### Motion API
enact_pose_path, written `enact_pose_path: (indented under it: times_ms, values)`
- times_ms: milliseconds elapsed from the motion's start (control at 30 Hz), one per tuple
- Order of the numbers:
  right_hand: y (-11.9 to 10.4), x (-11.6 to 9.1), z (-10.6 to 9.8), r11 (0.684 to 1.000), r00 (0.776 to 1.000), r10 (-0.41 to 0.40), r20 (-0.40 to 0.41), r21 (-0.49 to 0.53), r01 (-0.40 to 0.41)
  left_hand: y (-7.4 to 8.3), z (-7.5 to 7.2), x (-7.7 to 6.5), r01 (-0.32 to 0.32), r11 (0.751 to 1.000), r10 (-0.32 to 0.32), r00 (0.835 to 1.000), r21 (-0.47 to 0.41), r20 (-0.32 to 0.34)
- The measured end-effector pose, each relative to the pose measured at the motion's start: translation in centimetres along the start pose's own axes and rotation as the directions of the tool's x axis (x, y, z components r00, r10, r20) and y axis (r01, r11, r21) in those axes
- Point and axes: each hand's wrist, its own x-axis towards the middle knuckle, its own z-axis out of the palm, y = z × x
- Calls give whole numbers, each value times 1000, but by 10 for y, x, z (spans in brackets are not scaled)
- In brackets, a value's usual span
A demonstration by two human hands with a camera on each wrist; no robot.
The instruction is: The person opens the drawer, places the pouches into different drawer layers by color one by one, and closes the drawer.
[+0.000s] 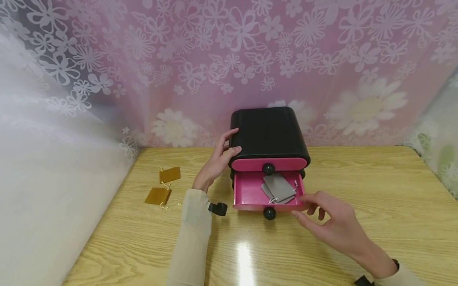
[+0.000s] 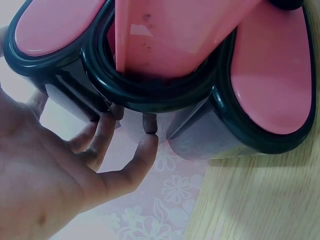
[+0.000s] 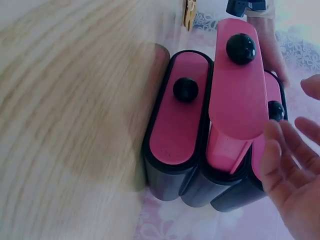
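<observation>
A black cabinet (image 1: 266,131) with pink drawers stands on the table, its middle drawer (image 1: 247,190) pulled out. Grey drawstring pouches (image 1: 280,187) lie stacked at the right side of that drawer. My left hand (image 1: 214,165) rests against the cabinet's left side, thumb and a fingertip at the top's edge; in the left wrist view its fingers touch the black side wall. At the drawer's front right corner is my right hand (image 1: 332,218), loosely bent, a fingertip right at the rim and the thumb in front, with nothing between them.
Two brown drawstring pouches, one (image 1: 169,174) behind the other (image 1: 158,196), lie on the wooden table (image 1: 125,242) left of my left arm. Closed drawers with round black knobs sit above and below the pulled-out one. A flowered curtain (image 1: 214,79) hangs behind the cabinet.
</observation>
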Motion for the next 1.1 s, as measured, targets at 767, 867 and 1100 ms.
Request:
enact_pose_path:
  times_ms: [767, 867, 1100]
  values:
    - [-3, -1, 35, 989, 977, -122, 173, 108, 105, -1, 1, 0, -3, 1000, 3, 1000, 10, 0]
    - [-4, -1, 38, 993, 979, -100, 179, 83, 86, 0, 2, -1, -6, 1000, 6, 1000, 15, -3]
    - [-8, 0, 45, 997, 987, -69, 148, 38, 64, 1, 1, -2, -2, 1000, 2, 1000, 3, -5]
